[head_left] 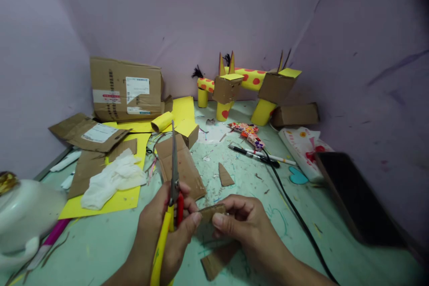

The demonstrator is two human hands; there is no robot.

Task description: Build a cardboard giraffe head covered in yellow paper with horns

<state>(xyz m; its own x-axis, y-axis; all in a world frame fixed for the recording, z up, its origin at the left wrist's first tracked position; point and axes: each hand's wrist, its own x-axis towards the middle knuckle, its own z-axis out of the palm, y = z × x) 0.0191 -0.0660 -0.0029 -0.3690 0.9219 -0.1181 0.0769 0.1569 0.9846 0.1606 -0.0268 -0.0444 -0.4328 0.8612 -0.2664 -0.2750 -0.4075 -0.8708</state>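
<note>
My left hand (170, 228) is closed around a pair of scissors (174, 170) with yellow and red handles, blades pointing up and away. Its thumb and fingertips also pinch the left end of a small cardboard piece (210, 212). The other end of that piece is between the thumb and fingers of my right hand (243, 223). Below my hands lies a cardboard scrap (217, 261). Just beyond them a pointed cardboard cutout (225, 175) rests on the table, beside a larger flat cardboard sheet (182, 165).
Two box-headed animal figures (228, 89) stand at the back. A floral glue gun (250, 134) trails a black cord (295, 210) down the right, near a phone (355, 192). At left are a cardboard box (117, 94), white tissue (114, 176) and a white mug (30, 214).
</note>
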